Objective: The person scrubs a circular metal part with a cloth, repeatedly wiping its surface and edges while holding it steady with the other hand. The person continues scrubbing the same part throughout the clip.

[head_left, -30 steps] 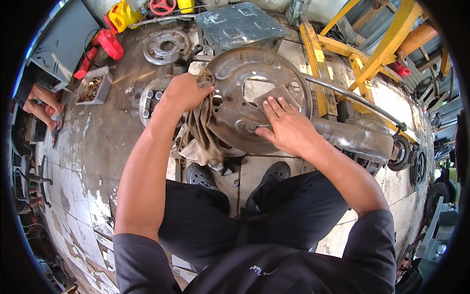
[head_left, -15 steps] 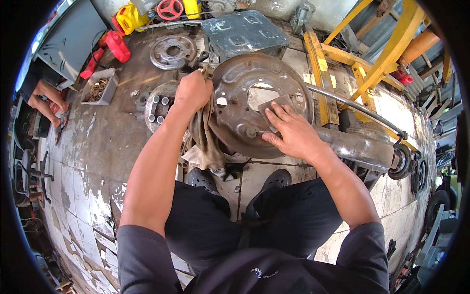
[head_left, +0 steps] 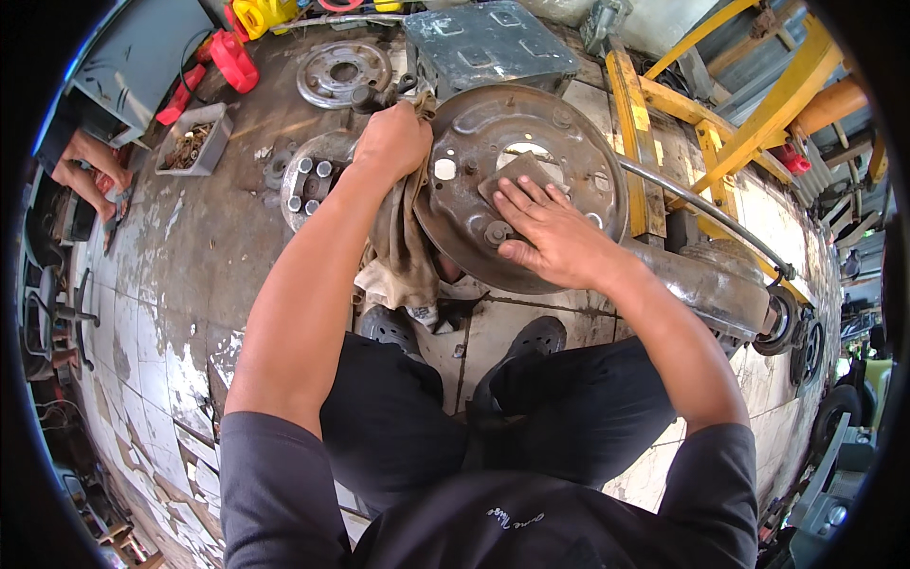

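Observation:
A round, brown-grey metal brake backing plate (head_left: 455,213) stands tilted in front of me, with holes and a large opening at its middle. My right hand (head_left: 559,237) lies over its face, holding a brown square of what looks like sandpaper (head_left: 500,180) flat against it under stretched fingers. At the plate's upper left rim, my left hand (head_left: 393,140) is closed on a dirty brown rag (head_left: 403,242) that hangs down beside the plate. Whether these fingers also grip the rim is hidden. Left of the rag is a metal hub (head_left: 296,175) with several bolts.
Behind the plate sits a dark metal box (head_left: 488,52); a steel wheel disc (head_left: 343,74) lies left of it. A grey bin (head_left: 196,147) stands farther left. To the right are a yellow frame (head_left: 637,142), a long rod (head_left: 706,209) and a thick metal housing (head_left: 701,284). Another person's hand (head_left: 116,177) shows at far left.
My right hand and the sandpaper have slid left and slightly up across the plate. The left hand keeps its hold on the rag. The whole view has shifted a little.

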A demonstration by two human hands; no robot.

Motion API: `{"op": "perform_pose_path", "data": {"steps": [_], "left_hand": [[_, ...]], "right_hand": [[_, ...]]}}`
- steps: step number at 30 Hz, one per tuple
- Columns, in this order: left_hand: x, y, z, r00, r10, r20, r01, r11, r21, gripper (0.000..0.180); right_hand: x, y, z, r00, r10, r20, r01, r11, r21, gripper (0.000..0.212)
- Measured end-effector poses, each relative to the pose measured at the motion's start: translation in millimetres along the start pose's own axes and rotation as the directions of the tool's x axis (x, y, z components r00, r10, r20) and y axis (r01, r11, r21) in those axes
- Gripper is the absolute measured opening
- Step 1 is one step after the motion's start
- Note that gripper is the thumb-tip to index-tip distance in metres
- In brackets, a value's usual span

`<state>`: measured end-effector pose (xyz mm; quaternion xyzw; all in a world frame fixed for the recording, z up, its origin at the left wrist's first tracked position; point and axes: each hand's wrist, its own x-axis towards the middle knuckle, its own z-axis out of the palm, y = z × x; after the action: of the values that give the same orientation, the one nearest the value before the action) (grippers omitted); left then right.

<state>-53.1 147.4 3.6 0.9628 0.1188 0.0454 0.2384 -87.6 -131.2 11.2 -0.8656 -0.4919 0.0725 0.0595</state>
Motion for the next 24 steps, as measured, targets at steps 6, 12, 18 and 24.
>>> {"op": "perform_pose_path", "data": {"steps": [6,12,18,24], "left_hand": [[-13,6,-14,0.996,0.02,0.082,-0.032,0.988,0.148,0.039],[-13,7,-20,0.987,0.129,0.093,-0.153,0.925,0.348,0.036],[-23,2,-47,0.994,0.068,0.088,-0.098,0.916,0.388,0.037],[-38,-32,-71,1.0,0.003,0.009,-0.005,0.989,0.147,0.041]], "right_hand": [[-22,21,-17,0.965,-0.109,0.238,0.098,0.994,0.055,0.074],[7,20,-20,0.979,-0.106,0.174,0.051,0.954,0.295,0.078],[5,21,-20,0.985,-0.101,0.143,0.037,0.919,0.393,0.085],[12,21,-13,0.988,-0.125,0.089,0.077,0.906,0.417,0.086]]}}
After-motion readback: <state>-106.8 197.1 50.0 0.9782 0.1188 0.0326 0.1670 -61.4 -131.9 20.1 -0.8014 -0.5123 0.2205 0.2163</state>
